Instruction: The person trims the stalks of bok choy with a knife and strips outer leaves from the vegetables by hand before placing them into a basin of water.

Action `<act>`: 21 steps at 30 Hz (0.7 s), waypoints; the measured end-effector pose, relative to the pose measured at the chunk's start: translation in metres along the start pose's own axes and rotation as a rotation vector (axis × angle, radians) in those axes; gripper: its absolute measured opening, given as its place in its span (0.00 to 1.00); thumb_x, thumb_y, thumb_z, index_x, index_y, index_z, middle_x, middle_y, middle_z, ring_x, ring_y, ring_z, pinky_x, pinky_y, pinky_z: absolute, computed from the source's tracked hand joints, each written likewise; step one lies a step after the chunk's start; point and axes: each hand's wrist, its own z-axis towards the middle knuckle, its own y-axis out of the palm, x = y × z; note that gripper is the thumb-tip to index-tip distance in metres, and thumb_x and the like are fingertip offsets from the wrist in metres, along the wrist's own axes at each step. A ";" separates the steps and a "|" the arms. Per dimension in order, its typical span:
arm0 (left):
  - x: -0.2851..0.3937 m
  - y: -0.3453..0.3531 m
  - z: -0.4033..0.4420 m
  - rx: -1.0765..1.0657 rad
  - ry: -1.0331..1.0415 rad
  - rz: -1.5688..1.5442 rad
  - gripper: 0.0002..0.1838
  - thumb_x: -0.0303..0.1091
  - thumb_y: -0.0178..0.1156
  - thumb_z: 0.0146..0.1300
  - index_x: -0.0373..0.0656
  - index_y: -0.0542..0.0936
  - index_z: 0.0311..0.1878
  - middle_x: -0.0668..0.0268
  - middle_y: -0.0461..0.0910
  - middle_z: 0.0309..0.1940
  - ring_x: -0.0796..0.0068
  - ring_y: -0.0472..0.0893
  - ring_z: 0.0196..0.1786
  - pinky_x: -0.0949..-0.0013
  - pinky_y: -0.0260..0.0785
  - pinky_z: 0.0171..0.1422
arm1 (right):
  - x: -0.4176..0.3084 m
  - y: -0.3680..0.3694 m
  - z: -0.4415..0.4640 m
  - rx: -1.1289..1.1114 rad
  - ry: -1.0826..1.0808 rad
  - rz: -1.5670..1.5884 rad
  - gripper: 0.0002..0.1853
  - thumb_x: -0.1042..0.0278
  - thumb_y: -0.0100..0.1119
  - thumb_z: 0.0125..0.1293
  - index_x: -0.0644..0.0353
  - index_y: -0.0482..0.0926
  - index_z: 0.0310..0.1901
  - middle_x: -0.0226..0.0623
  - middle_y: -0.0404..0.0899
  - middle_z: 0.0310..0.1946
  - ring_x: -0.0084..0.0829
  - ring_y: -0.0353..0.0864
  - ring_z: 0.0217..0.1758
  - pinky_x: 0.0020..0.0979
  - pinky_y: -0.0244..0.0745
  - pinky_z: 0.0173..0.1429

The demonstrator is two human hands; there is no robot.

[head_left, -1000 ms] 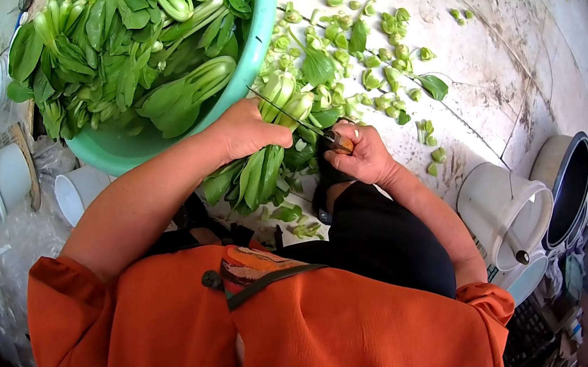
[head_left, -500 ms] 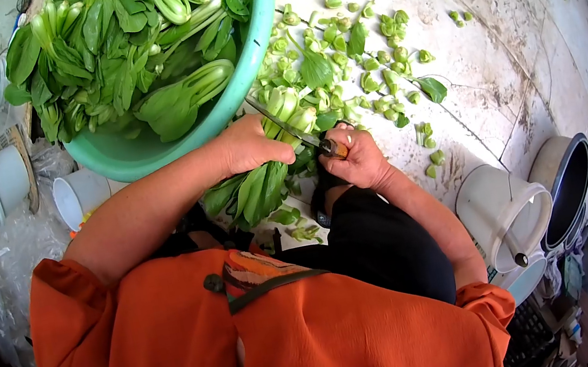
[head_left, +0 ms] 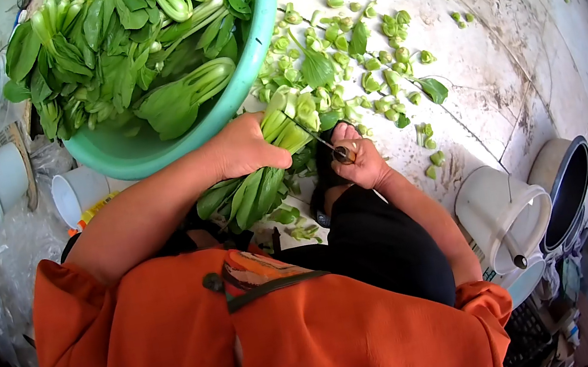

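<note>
Clear plastic (head_left: 15, 252) lies well out to the left of the left hand, beyond its forearm. Nearer that forearm stands a white tub (head_left: 74, 197), and a yellow-and-red packet (head_left: 95, 209) now shows between the two; only a sliver of it was visible half a second ago, and none before that. Up and to the left of the left hand, the green basin (head_left: 264, 35) holds its heap of leafy greens (head_left: 106, 55), unchanged.

The left hand (head_left: 250, 146) is closed around a bunch of greens (head_left: 287, 136), thumb across the stems, its other fingers mostly hidden. The bunch lies between the two hands, stem ends up and to the right, leaves hanging below the left hand; these leaves have dropped slightly down and left. The knife (head_left: 312, 129) reaches from the right hand to the stem ends. Its blade earlier crossed the bunch and stuck out past the far side; now the visible part stops among the stems, and the handle's butt faces the camera.

The right hand (head_left: 361, 162) is curled shut around the handle, with the toes of a foot (head_left: 344, 130) just above it. Cut trimmings (head_left: 370, 82) lie scattered above and right of it, much as before. A white bucket (head_left: 500, 214) sits further right and lower.
</note>
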 end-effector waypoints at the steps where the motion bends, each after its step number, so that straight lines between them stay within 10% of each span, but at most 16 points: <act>1: -0.002 -0.002 -0.001 0.017 0.051 0.011 0.22 0.33 0.69 0.43 0.37 0.78 0.44 0.66 0.80 0.35 0.74 0.78 0.37 0.70 0.71 0.46 | 0.000 0.003 -0.002 0.016 -0.004 -0.019 0.09 0.62 0.61 0.47 0.54 0.73 0.26 0.47 0.66 0.30 0.50 0.65 0.39 0.42 0.63 0.48; 13: 0.002 0.000 0.009 -0.170 -0.110 -0.064 0.19 0.35 0.69 0.42 0.38 0.80 0.39 0.64 0.80 0.30 0.73 0.78 0.31 0.69 0.72 0.39 | -0.018 -0.001 0.010 0.080 -0.102 0.078 0.10 0.65 0.64 0.44 0.50 0.69 0.21 0.37 0.62 0.21 0.41 0.63 0.32 0.36 0.59 0.40; 21: 0.011 0.012 0.010 0.105 -0.046 0.386 0.25 0.41 0.70 0.40 0.34 0.79 0.40 0.53 0.82 0.31 0.60 0.82 0.35 0.64 0.75 0.45 | -0.025 0.001 0.019 0.065 0.059 0.018 0.08 0.63 0.63 0.45 0.52 0.72 0.23 0.39 0.64 0.23 0.43 0.64 0.34 0.37 0.62 0.41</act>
